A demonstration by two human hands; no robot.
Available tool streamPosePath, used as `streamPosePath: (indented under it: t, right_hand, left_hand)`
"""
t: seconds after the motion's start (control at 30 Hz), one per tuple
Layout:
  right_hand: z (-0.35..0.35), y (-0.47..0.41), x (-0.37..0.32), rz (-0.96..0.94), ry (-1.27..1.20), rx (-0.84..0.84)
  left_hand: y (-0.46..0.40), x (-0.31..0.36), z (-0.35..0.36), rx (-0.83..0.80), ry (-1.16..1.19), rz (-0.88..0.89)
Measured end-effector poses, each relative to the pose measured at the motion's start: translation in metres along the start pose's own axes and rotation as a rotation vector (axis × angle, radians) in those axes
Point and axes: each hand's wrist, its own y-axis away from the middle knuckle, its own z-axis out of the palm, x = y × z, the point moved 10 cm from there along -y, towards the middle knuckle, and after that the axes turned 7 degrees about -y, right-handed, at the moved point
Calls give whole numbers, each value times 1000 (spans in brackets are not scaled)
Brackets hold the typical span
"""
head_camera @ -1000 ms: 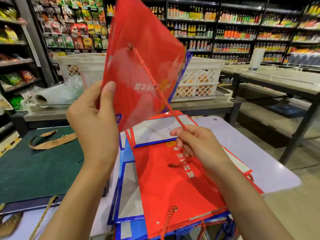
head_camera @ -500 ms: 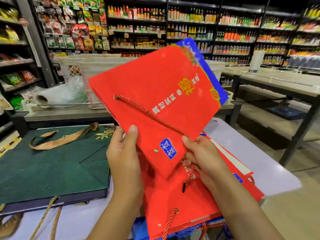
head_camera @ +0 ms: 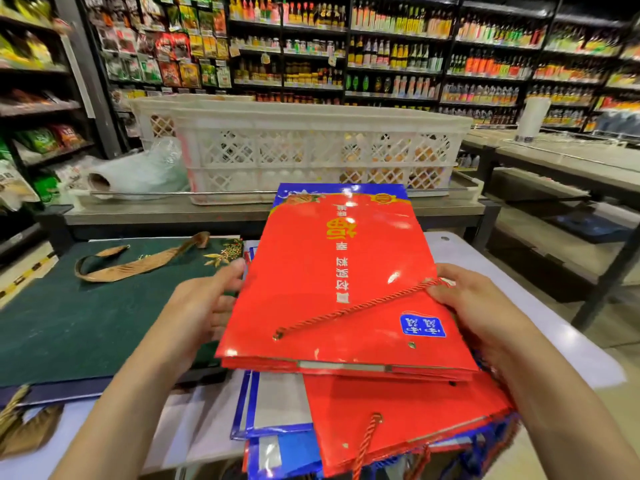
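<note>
A flat red paper gift bag [head_camera: 332, 278] with gold lettering and a red rope handle lies almost level in front of me, just above a stack of similar red and blue bags [head_camera: 398, 420] on the table. My left hand [head_camera: 204, 306] holds its left edge, thumb up at the side and fingers tucked under. My right hand [head_camera: 481, 313] grips its right edge, with the thumb pressing the end of the rope handle onto the bag's face. The lower part of the stack is hidden under the held bag.
A flat dark green bag [head_camera: 86, 323] with a gold ribbon handle lies on the left of the white table [head_camera: 540, 317]. Behind stands a counter with white lattice crates [head_camera: 311, 150]. Stocked store shelves fill the background, and metal tables stand at the right.
The red bag, held up and tilted before, has come down flat over the stack. My left hand has shifted to its left edge and my right hand to its right edge.
</note>
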Motion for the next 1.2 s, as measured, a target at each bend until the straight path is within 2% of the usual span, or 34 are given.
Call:
streamPosePath:
  t: [0.1, 0.2, 0.27, 0.33, 0.43, 0.53, 0.67, 0.87, 1.03, 1.2]
  right_hand:
    - [1, -4, -3, 9, 93, -63]
    - [-5, -8, -10, -22, 186, -37]
    - [-17, -8, -24, -134, 420, 78]
    - [-29, -4, -37, -239, 783, 240]
    - [-45, -1, -32, -139, 1114, 407]
    - [-47, -4, -12, 9, 1271, 370]
    - [-40, -5, -4, 2, 1229, 405]
    - [-21, -1, -8, 10, 1211, 430]
    - [-6, -8, -8, 5, 1128, 421]
    - [6, -17, -7, -31, 1082, 421]
  left_hand:
    - [8, 0, 15, -88, -117, 75]
    - [9, -1, 17, -30, -113, 119]
    - [10, -4, 22, -19, -49, 108]
    - [11, -8, 30, -19, 10, 88]
    - [10, -15, 38, 13, 2, 104]
    - [10, -16, 37, 78, -56, 164]
    - [12, -13, 34, 142, -110, 224]
    - [2, -18, 30, 122, -101, 157]
    - [-20, -13, 18, 149, -273, 137]
    - [-33, -13, 12, 146, -256, 111]
